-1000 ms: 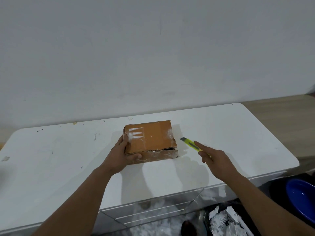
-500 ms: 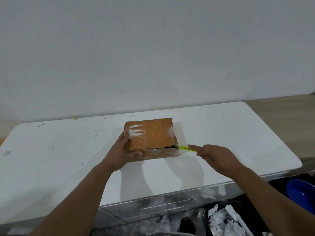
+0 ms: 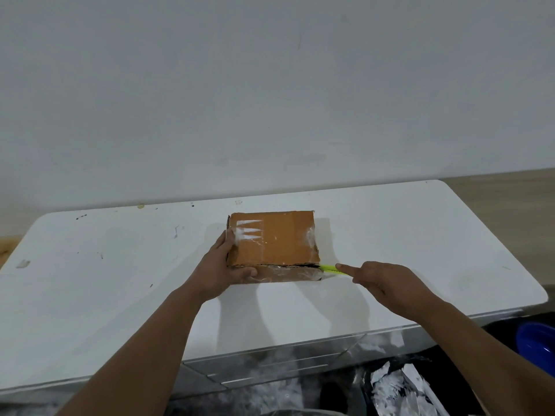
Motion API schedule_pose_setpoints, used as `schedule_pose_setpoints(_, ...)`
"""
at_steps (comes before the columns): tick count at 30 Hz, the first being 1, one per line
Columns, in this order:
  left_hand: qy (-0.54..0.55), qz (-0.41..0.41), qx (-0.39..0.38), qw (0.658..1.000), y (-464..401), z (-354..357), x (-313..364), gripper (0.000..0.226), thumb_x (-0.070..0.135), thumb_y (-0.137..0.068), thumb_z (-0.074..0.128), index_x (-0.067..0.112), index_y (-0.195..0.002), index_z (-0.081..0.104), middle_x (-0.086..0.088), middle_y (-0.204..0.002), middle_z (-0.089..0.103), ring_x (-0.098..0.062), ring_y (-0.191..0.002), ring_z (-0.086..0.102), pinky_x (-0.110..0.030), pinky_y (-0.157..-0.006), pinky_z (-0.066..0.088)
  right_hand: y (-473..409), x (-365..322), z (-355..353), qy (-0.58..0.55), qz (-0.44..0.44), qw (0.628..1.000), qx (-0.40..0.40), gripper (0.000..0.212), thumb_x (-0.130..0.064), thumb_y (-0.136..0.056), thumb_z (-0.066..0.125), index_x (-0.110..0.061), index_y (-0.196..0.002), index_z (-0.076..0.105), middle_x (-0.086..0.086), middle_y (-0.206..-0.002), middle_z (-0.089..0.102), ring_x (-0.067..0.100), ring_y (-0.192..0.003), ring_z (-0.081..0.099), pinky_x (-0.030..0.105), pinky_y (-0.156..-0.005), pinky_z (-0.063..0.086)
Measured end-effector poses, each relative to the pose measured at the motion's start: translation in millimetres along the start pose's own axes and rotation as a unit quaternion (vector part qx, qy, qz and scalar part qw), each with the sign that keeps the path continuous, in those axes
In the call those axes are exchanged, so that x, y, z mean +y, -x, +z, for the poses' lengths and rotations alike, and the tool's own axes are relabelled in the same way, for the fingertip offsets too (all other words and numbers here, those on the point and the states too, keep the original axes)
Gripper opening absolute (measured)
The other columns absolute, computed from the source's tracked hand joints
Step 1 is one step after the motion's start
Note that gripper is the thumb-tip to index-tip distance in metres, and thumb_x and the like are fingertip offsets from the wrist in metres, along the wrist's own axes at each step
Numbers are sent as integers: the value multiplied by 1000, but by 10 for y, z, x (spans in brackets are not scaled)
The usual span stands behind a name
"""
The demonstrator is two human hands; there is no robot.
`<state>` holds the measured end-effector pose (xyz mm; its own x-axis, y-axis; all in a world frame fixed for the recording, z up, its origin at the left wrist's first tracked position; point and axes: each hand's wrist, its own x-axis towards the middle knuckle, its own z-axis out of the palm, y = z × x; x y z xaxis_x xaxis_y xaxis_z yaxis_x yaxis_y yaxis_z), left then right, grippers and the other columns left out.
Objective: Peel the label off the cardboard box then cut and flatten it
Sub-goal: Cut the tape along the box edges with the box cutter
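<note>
A flat brown cardboard box [image 3: 279, 238] lies on the white table [image 3: 120, 280], with clear tape and white label residue on its top and front. My left hand [image 3: 223, 267] grips its near left corner, thumb across the front face. My right hand [image 3: 387, 283] holds a yellow-green utility knife [image 3: 332, 268], forefinger stretched along its back. The knife's tip is in the dark seam at the box's near right corner, under the top flap. The blade itself is hidden.
The table's front edge runs close below my arms. Crumpled white paper in a dark bag [image 3: 399, 388] and a blue bowl [image 3: 537, 346] sit on the floor at the lower right. A bare wall stands behind the table.
My right hand swung the knife from pointing up beside the box down to its near right corner, and the tip entered the seam. My left hand kept hold of the box.
</note>
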<state>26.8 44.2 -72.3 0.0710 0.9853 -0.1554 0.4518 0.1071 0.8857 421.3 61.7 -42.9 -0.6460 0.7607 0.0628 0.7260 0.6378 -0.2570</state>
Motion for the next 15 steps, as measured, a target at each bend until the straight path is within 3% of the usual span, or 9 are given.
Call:
schedule_pose_setpoints(4,-14,-6,-2,1000,-4,-13,-7,108,64,-63,84,40,-153,29,18,-149,44,-12,-133,52,-36,-110,48,11,-7,3,5,-6,1000,8,46,-45,-98,25,-64,-140,17,-12,-73,54,10,-61,53,29,-51,48)
schedule_pose_setpoints(7,-23,-6,-4,1000,-17,-22,-32,115,71,-59,82,41,-154,26,18,-152,42,-12,-134,51,-37,-111,46,-60,-82,5,9,12,1000,-25,49,-36,-102,35,-61,-140,17,-12,-84,57,13,-71,57,30,-60,50)
schedule_pose_setpoints(10,-28,-3,-11,1000,-35,-23,-39,114,62,-63,86,39,-155,25,19,-153,41,-11,-135,51,-34,-111,46,-209,-238,57,46,27,997,-52,51,-26,-103,38,-55,-143,24,-5,-93,61,18,-79,61,34,-67,52)
schedule_pose_setpoints(15,-29,2,-13,999,-28,-20,-7,104,52,-68,88,39,-153,30,19,-148,48,-8,-129,55,-27,-108,48,-177,-340,178,40,33,998,-45,53,-29,-103,38,-56,-144,17,-9,-85,56,17,-72,59,34,-62,53)
